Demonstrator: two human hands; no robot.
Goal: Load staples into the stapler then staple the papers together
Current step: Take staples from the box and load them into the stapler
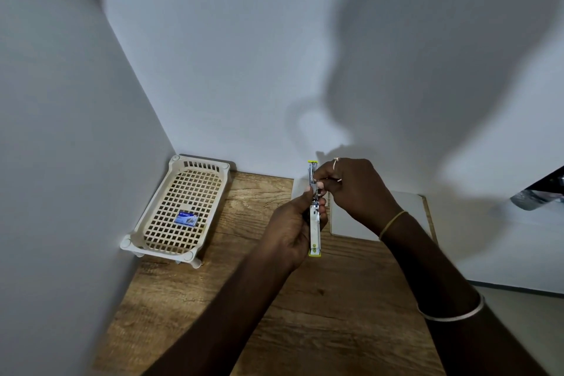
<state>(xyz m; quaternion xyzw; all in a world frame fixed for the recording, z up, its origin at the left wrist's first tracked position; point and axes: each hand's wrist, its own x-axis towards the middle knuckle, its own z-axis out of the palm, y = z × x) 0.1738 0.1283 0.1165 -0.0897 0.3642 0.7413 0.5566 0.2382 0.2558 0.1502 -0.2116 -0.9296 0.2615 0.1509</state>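
Stapler (314, 223) held upright between both hands (290, 229).

The table (305, 314) is brown wood with a darker streaked grain. The basket (180, 207) is cream plastic with a grid of square holes. The small box (186, 218) in it is blue with a pale picture. The stapler (314, 217) is white and silver with yellow-green ends. The papers (378, 217) are white. The walls are pale grey.
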